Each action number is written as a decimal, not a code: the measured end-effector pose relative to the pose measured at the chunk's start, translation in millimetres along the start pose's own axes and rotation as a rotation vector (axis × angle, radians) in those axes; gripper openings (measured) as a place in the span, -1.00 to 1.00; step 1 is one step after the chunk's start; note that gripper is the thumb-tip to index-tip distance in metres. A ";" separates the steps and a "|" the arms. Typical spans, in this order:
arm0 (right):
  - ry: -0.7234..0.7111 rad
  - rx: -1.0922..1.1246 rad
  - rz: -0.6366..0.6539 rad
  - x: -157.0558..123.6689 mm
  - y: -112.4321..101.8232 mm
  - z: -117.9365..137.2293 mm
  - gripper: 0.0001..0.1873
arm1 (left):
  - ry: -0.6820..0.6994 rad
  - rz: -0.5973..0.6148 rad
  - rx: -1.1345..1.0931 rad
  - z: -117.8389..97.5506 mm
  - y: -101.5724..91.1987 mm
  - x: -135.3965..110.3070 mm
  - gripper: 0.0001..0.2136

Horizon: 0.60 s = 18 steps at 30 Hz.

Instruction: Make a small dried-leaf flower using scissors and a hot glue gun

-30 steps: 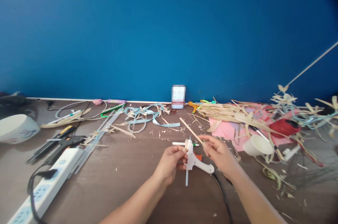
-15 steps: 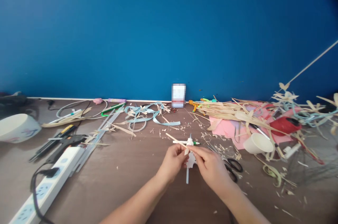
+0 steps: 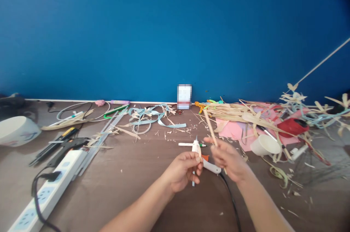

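My left hand (image 3: 184,172) is closed, its thumb and fingertips pinching a small pale leaf-like piece, mostly covered by the fingers. Just beyond and beneath it lies a white glue gun (image 3: 212,167) with an orange trigger (image 3: 205,157), nozzle pointing away from me. A translucent glue stick (image 3: 193,181) shows below the fingers. My right hand (image 3: 228,159) is raised to the right of the gun, fingers wrapped round a long pale strip (image 3: 210,125) that stands up tilted. Behind the gun rests a white pen (image 3: 188,144) with a green band.
A white power strip (image 3: 51,188) and a black glue gun (image 3: 69,148) lie left, near clear sticks (image 3: 101,137). Blue ribbon (image 3: 161,115) lies at the back. To the right are dry strips (image 3: 232,111), pink paper (image 3: 229,130), a white cup (image 3: 265,145) and scattered scraps.
My right hand has moved right, away from my left hand, carrying the strip, which has swung from pointing left to nearly upright. The glue gun's handle and cord have come into view.
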State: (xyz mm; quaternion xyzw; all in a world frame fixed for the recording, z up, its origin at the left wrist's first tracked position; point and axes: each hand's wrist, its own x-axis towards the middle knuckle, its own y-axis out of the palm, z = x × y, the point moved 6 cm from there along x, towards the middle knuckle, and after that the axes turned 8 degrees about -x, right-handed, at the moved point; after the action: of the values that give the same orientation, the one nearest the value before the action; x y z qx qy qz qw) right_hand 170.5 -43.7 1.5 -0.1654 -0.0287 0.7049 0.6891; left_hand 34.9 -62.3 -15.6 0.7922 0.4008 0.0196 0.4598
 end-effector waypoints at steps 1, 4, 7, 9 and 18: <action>0.051 0.126 0.151 -4.5 14.9 -0.1 -0.56 | -0.038 0.052 -0.041 1.5 3.0 0.1 -0.83; 0.172 0.398 0.432 -16.7 42.5 3.2 -0.65 | -0.168 0.183 -0.104 4.7 11.3 -1.7 -0.83; 0.187 0.489 0.505 -19.5 45.8 6.1 -0.75 | -0.266 0.271 -0.136 6.0 16.0 -5.0 -0.86; 0.187 0.515 0.530 -20.2 45.8 6.3 -0.77 | -0.313 0.330 -0.168 7.4 17.7 -5.7 -0.89; 0.173 0.481 0.365 -16.9 43.7 6.5 -0.71 | -0.231 0.231 -0.024 4.1 1.6 1.7 -0.78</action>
State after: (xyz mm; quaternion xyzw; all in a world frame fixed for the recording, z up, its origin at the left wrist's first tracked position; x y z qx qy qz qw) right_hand 126.6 -61.2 -0.8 -0.0593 0.2280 0.7868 0.5705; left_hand 38.6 -64.5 -17.3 0.8245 0.2509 -0.0142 0.5070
